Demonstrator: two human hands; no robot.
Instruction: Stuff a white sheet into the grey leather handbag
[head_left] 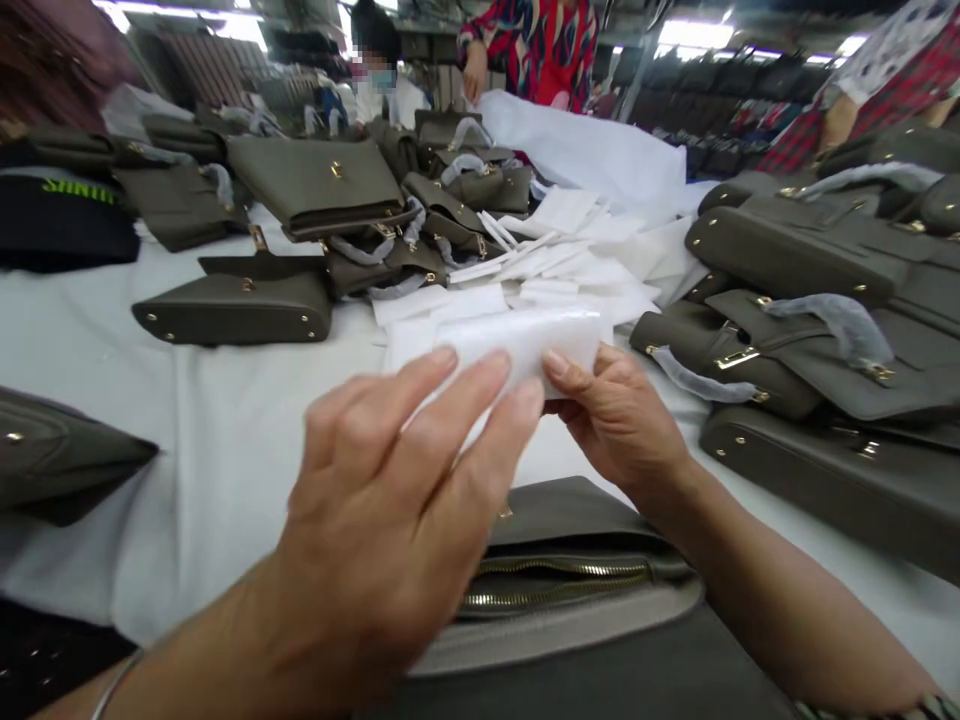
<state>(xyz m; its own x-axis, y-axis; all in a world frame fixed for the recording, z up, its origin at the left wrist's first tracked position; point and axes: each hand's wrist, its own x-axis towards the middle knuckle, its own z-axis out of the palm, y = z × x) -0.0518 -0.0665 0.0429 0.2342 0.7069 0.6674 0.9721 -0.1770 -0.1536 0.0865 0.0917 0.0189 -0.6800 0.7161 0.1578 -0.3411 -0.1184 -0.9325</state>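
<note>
Counter: white-covered, bearing dark bags and loose white packets.
Open bag: gold zip parted, below the hands.
Left hand: fingers spread by the folded packet; contact unclear.
Right hand: clamped on the packet's right end.
Folded packet: white, held above the counter.

Green lettering, black item at far left, apparently too distorted to read
</note>
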